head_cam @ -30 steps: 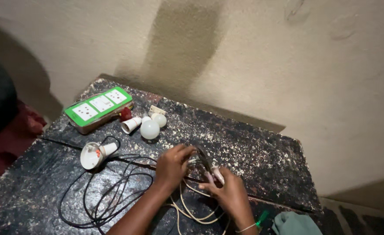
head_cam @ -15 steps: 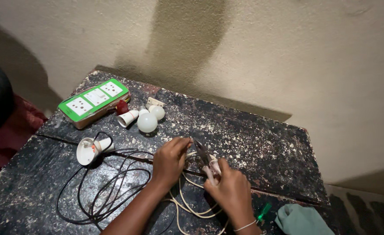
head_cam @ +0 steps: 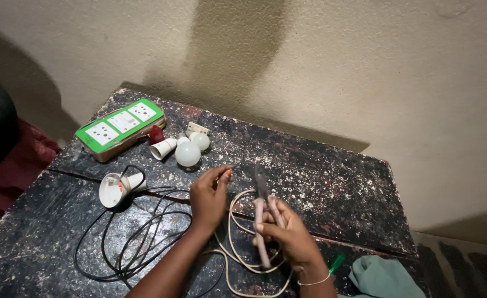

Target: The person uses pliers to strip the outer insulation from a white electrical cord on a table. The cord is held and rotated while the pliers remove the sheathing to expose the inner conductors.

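On the dark, paint-speckled tabletop (head_cam: 332,182), the right hand (head_cam: 290,234) grips a pair of pliers with pale pinkish handles and a dark metal head (head_cam: 263,207); its fingers (head_cam: 265,227) are wrapped shut around the handles, and the head points up and away from the person. The left hand (head_cam: 210,196) is just to the left of the pliers, its fingers (head_cam: 221,175) pinched together on the end of a thin cream-white cable (head_cam: 233,243), where a small orange tip shows. The cable loops down across the tabletop between and below the two hands.

Left of the hands lies a tangle of thin black cord (head_cam: 127,243), running to a white lamp holder with an orange inside (head_cam: 116,187). Further back sit two round white bulbs (head_cam: 188,153), a small white cone-shaped bulb base (head_cam: 163,148) and a dark red plug (head_cam: 156,134), just beside a green-and-white extension socket board (head_cam: 121,128). A green-handled tool (head_cam: 336,264) and a crumpled pale teal cloth (head_cam: 381,278) lie near the right wrist, which wears a thin bracelet (head_cam: 315,281). A beige plastered wall (head_cam: 337,66) stands behind.
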